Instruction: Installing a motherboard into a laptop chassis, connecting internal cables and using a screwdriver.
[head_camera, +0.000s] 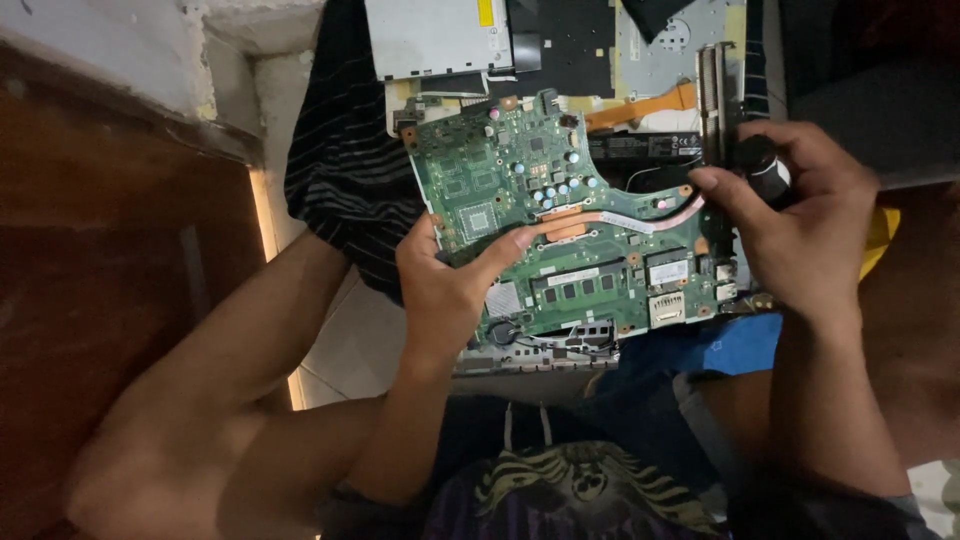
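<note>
Over your lap, your left hand (445, 285) is gripping the green circuit board (560, 230); at three o'clock your right hand (800, 225) is pinching its still-attached copper cooling pipe (640, 222).

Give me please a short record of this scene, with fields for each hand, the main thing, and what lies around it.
Main thing: green laptop circuit board, held tilted above the lap
Left hand: grips the board's left edge, thumb on its top face
Right hand: at the board's right end, fingers around a dark round part
On the board: copper heat pipe
Behind: silver flat drive, black striped cloth
Left side: brown wooden surface
</note>
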